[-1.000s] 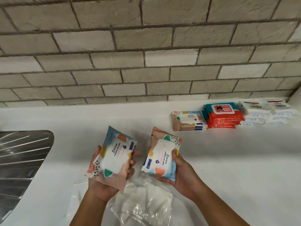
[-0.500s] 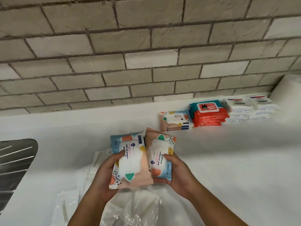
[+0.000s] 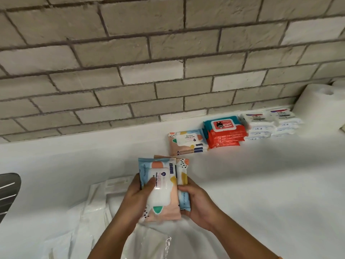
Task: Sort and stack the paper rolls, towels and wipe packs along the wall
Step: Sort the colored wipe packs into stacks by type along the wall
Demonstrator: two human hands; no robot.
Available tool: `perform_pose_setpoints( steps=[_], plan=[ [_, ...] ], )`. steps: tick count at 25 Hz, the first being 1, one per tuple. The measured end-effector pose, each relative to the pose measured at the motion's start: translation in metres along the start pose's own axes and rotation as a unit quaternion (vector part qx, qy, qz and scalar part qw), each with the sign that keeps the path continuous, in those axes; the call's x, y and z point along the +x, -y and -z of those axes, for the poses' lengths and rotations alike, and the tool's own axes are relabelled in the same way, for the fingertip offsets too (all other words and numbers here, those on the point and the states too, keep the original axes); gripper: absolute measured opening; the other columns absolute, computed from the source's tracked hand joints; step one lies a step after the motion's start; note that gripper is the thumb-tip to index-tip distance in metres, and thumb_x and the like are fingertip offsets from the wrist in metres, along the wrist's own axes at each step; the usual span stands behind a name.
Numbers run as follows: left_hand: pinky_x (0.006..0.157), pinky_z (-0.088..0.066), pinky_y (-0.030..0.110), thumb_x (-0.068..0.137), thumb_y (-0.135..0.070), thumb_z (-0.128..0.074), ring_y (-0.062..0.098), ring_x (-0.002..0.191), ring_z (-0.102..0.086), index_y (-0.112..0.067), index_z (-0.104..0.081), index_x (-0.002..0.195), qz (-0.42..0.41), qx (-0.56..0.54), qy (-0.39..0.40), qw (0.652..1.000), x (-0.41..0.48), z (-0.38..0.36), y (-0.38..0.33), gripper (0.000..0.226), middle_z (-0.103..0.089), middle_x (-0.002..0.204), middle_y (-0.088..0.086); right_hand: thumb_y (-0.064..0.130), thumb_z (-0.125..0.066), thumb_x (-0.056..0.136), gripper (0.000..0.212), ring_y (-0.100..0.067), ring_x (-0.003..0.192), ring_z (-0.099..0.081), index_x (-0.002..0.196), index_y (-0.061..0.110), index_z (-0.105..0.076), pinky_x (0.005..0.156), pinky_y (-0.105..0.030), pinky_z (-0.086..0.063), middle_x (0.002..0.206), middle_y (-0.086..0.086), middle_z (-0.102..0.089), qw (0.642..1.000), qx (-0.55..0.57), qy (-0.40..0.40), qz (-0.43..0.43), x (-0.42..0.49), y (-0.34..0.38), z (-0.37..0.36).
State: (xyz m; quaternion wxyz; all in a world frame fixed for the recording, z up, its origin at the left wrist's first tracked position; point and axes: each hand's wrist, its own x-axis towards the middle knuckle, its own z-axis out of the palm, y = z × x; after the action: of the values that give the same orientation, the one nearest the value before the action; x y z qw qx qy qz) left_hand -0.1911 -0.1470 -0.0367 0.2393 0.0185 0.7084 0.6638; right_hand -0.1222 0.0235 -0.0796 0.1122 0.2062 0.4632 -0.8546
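Note:
Two patterned wipe packs are held together above the white counter [image 3: 261, 184]. My left hand [image 3: 139, 195] grips the upper pack [image 3: 162, 193], thumb across its white lid. My right hand [image 3: 196, 200] grips the lower pack [image 3: 183, 172], which is mostly hidden under the first. Along the wall stand sorted stacks: matching patterned packs [image 3: 186, 142], red and teal baby wipe packs [image 3: 224, 133], and white wipe packs [image 3: 270, 124]. A white paper roll [image 3: 321, 101] stands at the far right.
Crumpled clear plastic bags [image 3: 104, 212] lie on the counter beneath my hands. A steel sink drainer [image 3: 7, 191] sits at the left edge. The brick wall [image 3: 149, 62] rises behind the counter.
My hands came together, sliding the left pack over the right pack. The view shifted so the wall stacks appear further right.

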Motion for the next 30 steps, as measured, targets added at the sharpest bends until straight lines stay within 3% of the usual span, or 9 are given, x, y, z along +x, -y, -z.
perform_pose_setpoints(
  steps=[4,7,11,16,21,23,25,27,30],
  plan=[
    [0.089,-0.057,0.043,0.095,-0.014,-0.062,0.028,0.103,-0.074,-0.014,-0.069,0.119,0.002,0.043,0.06,0.997,-0.004,0.017,-0.02,0.025,-0.078,0.111,0.006,-0.008,-0.071,0.075,0.055,-0.023,0.084,-0.072,0.124,0.018,-0.065,0.061,-0.033,-0.056,0.103,-0.012,-0.075,0.975,-0.219,0.027,0.008,-0.002,0.028,0.029],
    [0.079,-0.058,0.032,0.094,-0.015,-0.066,0.023,0.094,-0.075,-0.013,-0.073,0.11,-0.024,0.179,0.141,0.973,0.001,0.027,-0.042,0.018,-0.079,0.102,0.005,-0.009,-0.081,0.071,0.058,-0.014,0.092,-0.076,0.121,0.019,-0.07,0.074,-0.028,-0.061,0.105,-0.001,-0.079,0.939,-0.341,0.011,0.054,-0.002,0.053,0.038],
    [0.083,-0.056,0.027,0.097,-0.029,-0.063,0.006,0.094,-0.073,-0.026,-0.072,0.109,-0.082,0.3,0.158,0.937,0.006,0.014,-0.056,0.016,-0.078,0.103,-0.011,-0.008,-0.082,0.07,0.05,-0.038,0.096,-0.075,0.113,0.016,-0.073,0.086,-0.048,-0.061,0.1,-0.017,-0.079,0.957,-0.272,-0.017,0.102,0.005,0.054,0.035],
    [0.095,-0.055,0.032,0.098,-0.024,-0.058,0.015,0.108,-0.072,-0.025,-0.066,0.121,0.063,0.11,0.169,0.978,0.002,0.004,-0.04,0.024,-0.076,0.115,-0.005,-0.008,-0.066,0.08,0.043,-0.048,0.109,-0.069,0.122,0.004,-0.069,0.087,-0.06,-0.056,0.122,-0.027,-0.07,0.998,-0.047,0.028,0.015,0.0,0.023,0.033],
    [0.086,-0.058,0.031,0.099,-0.019,-0.056,0.02,0.105,-0.073,-0.017,-0.066,0.124,0.124,0.031,0.164,0.978,0.004,-0.002,-0.008,0.028,-0.077,0.113,0.004,0.031,-0.065,0.092,0.044,-0.044,0.114,-0.066,0.128,0.007,-0.069,0.1,-0.063,-0.05,0.126,-0.026,-0.069,0.998,0.017,0.019,-0.06,-0.005,0.021,0.036],
    [0.098,-0.055,0.045,0.098,-0.02,-0.058,0.025,0.112,-0.071,-0.02,-0.061,0.13,0.125,-0.013,0.134,0.983,0.011,-0.003,0.001,0.032,-0.075,0.12,0.006,0.05,-0.057,0.093,0.057,-0.042,0.117,-0.066,0.129,0.008,-0.068,0.103,-0.056,-0.05,0.125,-0.024,-0.07,0.995,0.076,-0.039,-0.058,-0.005,0.017,0.027],
    [0.1,-0.054,0.045,0.097,-0.018,-0.061,0.021,0.115,-0.069,-0.032,-0.055,0.133,0.075,0.01,0.132,0.988,0.021,-0.003,0.008,0.039,-0.072,0.125,-0.002,0.059,-0.048,0.097,0.054,-0.038,0.115,-0.069,0.129,0.02,-0.068,0.097,-0.052,-0.054,0.121,-0.016,-0.074,0.997,0.002,-0.058,-0.053,-0.005,0.009,0.014],
    [0.093,-0.057,0.032,0.097,-0.016,-0.061,0.013,0.117,-0.067,-0.042,-0.047,0.137,0.027,0.063,0.167,0.984,0.027,-0.007,0.012,0.049,-0.069,0.127,-0.014,0.05,-0.053,0.1,0.038,-0.034,0.108,-0.073,0.128,0.027,-0.064,0.094,-0.056,-0.057,0.116,-0.008,-0.077,0.994,-0.078,-0.056,-0.048,-0.006,0.002,0.006],
    [0.097,-0.055,0.033,0.099,-0.021,-0.06,0.012,0.122,-0.064,-0.044,-0.041,0.145,0.026,0.075,0.228,0.97,0.036,-0.011,0.016,0.055,-0.064,0.136,-0.014,0.019,-0.059,0.101,0.03,-0.032,0.109,-0.073,0.13,0.024,-0.06,0.096,-0.06,-0.055,0.118,-0.007,-0.076,0.994,-0.092,-0.042,-0.026,-0.007,0.003,0.012]
  ],
)
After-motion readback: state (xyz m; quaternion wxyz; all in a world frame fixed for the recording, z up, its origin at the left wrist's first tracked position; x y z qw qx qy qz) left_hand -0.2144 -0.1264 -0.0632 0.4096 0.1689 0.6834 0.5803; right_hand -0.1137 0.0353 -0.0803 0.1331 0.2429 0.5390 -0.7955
